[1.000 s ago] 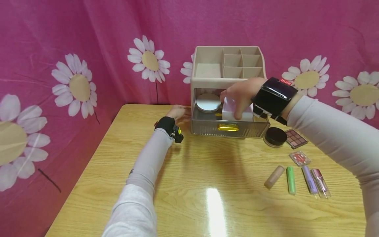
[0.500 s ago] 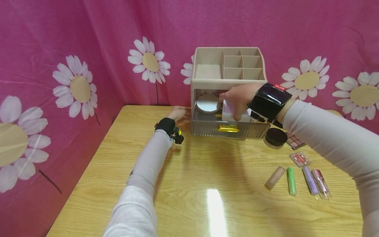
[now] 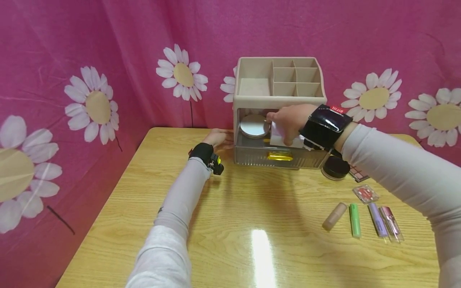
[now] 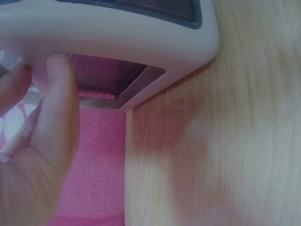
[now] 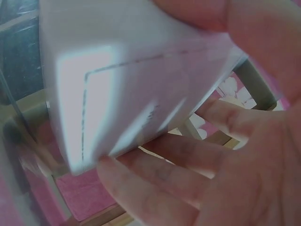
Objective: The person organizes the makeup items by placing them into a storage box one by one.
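Note:
A beige makeup organizer [image 3: 281,98] stands at the back of the table, its clear grey drawer [image 3: 248,156] with a gold handle pulled out. Inside the drawer at left lies a round, white-topped compact [image 3: 254,126]. My right hand [image 3: 293,120] reaches into the drawer and grips a pale, glossy box [image 5: 141,84], thumb on one side and fingers on the other. In the right wrist view a thin dashed line borders the box's face. My left hand [image 3: 217,139] steadies the organizer's left side; in the left wrist view its fingertips touch the frame by the side opening.
Right of the organizer lie a black-lidded round jar [image 3: 335,167], an eyeshadow palette [image 3: 358,173] partly behind my sleeve, and a small clear square case [image 3: 365,193]. Nearer are a beige tube [image 3: 335,216], a green tube [image 3: 354,220], a purple tube [image 3: 377,220] and a pink-capped tube [image 3: 391,224].
My right hand has sunk slightly lower into the drawer with the pale box, the forearm dropping a little. The organizer has shifted very slightly right. My left hand stays in place.

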`<state>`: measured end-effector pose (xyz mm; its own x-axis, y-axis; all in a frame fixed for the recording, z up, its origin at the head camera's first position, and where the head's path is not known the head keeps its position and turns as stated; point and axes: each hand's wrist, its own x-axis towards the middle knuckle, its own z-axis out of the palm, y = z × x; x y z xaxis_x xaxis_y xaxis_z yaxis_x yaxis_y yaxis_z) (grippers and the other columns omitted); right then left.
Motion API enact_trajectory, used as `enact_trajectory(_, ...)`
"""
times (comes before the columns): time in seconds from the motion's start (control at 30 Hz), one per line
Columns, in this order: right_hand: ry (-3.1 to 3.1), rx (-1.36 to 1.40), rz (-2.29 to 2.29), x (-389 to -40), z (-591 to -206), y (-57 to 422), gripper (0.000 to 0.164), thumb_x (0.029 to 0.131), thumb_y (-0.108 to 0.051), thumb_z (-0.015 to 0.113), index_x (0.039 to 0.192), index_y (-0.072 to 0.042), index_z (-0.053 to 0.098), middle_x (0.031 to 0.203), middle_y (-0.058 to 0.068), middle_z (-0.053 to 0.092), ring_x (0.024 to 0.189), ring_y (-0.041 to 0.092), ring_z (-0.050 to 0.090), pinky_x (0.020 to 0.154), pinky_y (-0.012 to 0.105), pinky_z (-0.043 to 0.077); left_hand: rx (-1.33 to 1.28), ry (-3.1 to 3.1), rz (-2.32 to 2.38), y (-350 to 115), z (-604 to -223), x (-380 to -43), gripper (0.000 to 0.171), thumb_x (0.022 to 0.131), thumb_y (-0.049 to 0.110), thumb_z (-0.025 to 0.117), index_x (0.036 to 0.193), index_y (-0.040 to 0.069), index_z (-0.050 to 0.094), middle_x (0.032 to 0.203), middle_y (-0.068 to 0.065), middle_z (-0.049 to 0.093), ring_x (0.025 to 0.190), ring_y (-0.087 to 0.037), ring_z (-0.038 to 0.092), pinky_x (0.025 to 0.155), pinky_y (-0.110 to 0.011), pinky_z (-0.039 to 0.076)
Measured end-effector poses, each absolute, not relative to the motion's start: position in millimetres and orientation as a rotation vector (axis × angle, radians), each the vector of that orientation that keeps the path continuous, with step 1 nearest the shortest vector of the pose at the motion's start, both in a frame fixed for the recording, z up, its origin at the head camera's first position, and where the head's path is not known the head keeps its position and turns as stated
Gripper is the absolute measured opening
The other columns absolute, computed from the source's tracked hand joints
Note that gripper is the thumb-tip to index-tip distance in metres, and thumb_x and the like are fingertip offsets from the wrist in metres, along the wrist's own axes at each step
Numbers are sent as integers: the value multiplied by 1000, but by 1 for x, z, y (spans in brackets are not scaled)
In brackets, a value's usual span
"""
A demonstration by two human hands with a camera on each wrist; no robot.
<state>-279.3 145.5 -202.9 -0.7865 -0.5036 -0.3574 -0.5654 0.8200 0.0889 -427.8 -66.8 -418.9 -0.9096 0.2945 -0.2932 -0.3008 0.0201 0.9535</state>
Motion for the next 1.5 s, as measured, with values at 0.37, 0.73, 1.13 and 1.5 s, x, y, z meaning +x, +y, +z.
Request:
enact_trajectory(0.37, 2796, -919, 224, -273, -205, 145, 48, 56, 7, 68, 101, 1, 54, 78, 10, 59, 69, 24, 54, 59, 34, 50, -103, 1954, 1881, -58, -345, -354, 40, 92, -8, 40, 132, -6, 43, 128, -25, 49, 114, -33, 51, 95, -38, 45)
enact_trajectory(0.73, 2951, -1063, 259, -275, -217, 148, 30, 64, 16, 61, 89, 0, 60, 76, 14, 61, 69, 30, 58, 61, 41, 53, -99, 1954, 1902, -58, -363, -370, 38, 93, -6, 42, 130, -4, 46, 124, -25, 52, 109, -32, 54, 93, -38, 46)
enact_trajectory(1.13, 3036, -1106, 311, -266, -214, 143, 9, 79, 6, 63, 86, 2, 61, 74, 15, 62, 71, 32, 61, 62, 43, 54, -114, 1950, 1899, -59, -363, -373, 37, 92, -5, 45, 129, -2, 49, 121, -24, 54, 99, -28, 57, 92, -36, 48)
enact_trajectory(1.5, 2924, -1003, 313, -270, -208, 144, 36, 61, 10, 73, 93, 1, 60, 79, 14, 62, 73, 29, 59, 67, 41, 54, -122, 1970, 1887, -58, -364, -372, 36, 92, -4, 46, 128, -3, 49, 121, -23, 54, 100, -28, 57, 92, -36, 48)
